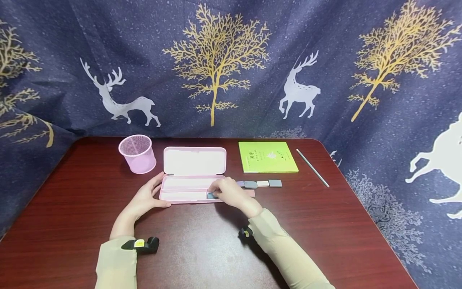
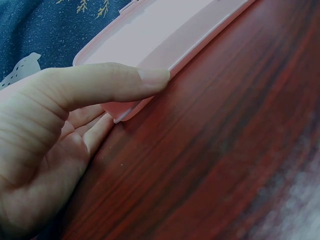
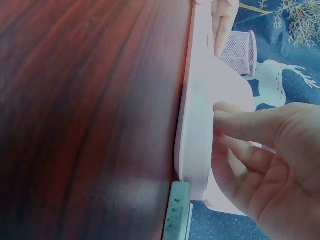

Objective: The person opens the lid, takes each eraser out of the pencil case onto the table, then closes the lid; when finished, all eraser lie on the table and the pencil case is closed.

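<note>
The left hand (image 1: 146, 198) rests with straight fingers against the left end of the open pink pencil case (image 1: 187, 192), probably so the case does not slide on the table (image 1: 202, 249). The right hand (image 1: 227, 192) reaches into the tray's right end and seems to pinch a small grey-blue eraser (image 1: 211, 195) there. More erasers (image 1: 261, 184) lie in a row just right of the case.

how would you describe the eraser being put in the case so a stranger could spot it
On the dark red table, find the open pink pencil case at the centre. The eraser lies in its front tray under the right hand, teal-blue, unlike the grey and white ones outside.
</note>
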### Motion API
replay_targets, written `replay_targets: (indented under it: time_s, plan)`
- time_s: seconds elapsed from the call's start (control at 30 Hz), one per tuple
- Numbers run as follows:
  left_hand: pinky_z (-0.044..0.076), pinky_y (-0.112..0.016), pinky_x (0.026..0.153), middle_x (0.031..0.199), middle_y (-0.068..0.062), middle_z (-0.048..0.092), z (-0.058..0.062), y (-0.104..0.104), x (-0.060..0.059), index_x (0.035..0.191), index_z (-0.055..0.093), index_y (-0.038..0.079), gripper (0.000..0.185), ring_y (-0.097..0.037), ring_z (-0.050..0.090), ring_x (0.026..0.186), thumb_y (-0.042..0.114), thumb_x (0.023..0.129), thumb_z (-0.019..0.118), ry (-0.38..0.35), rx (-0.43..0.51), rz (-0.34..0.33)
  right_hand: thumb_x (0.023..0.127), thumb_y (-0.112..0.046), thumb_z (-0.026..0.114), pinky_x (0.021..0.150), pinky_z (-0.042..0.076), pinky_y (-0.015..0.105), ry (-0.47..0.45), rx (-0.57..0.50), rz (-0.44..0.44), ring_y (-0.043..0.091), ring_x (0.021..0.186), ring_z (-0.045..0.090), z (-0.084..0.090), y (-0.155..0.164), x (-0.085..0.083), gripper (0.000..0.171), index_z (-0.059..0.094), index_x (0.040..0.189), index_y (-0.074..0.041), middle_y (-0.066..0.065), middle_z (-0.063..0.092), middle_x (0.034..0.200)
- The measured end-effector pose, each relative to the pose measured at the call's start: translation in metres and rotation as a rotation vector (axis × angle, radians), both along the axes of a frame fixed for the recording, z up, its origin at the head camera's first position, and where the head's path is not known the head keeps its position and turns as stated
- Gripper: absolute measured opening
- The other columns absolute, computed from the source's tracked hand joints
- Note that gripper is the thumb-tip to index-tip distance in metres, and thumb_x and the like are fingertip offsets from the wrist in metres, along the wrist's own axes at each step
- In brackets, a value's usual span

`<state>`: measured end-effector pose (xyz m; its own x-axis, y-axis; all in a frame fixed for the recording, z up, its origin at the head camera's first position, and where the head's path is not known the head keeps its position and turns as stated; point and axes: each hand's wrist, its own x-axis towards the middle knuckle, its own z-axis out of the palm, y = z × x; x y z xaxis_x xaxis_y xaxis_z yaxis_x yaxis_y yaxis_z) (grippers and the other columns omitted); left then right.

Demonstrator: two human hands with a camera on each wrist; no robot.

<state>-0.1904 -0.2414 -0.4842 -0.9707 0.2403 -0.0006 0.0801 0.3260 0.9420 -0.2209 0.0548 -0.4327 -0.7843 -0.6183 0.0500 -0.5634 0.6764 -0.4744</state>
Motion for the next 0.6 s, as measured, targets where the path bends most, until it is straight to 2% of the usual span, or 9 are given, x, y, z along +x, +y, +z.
replay_targets:
  time_s: [0.1,0.37,0.6]
  plan:
    - [0.037,-0.007,0.105,0.157,-0.031,0.020,0.0009,0.0001,0.0000,0.153,0.012,-0.007,0.110,-0.046,0.026,0.144,0.001,0.071,0.084,-0.002,0.001,-0.001,0.088,0.002,0.065,0.090,0.056,0.034,0.003,-0.011,0.004,0.019,0.101,0.069,0.0007,0.0003,-0.0003,0.018,0.075,0.099,-0.006,0.004,0.076,0.099]
    - [0.037,-0.007,0.105,0.157,-0.031,0.020,-0.0004,-0.0006,-0.0006,0.153,0.012,-0.007,0.110,-0.047,0.026,0.144,0.001,0.071,0.084,0.004,-0.003,-0.005,0.088,0.003,0.063,0.084,0.057,0.032,0.012,-0.014,0.012,0.017,0.095,0.068,0.0009,0.0011,-0.0011,0.019,0.076,0.098,-0.007,0.003,0.076,0.097]
    - [0.036,-0.001,0.101,0.157,-0.030,0.021,-0.0022,-0.0001,-0.0011,0.153,0.012,-0.007,0.110,-0.047,0.027,0.143,0.002,0.070,0.084,0.010,-0.007,-0.005,0.088,0.002,0.064,0.081,0.057,0.030,-0.002,-0.015,0.006,0.017,0.093,0.068,0.0021,0.0019,-0.0004,0.018,0.076,0.099,-0.007,0.004,0.076,0.098]
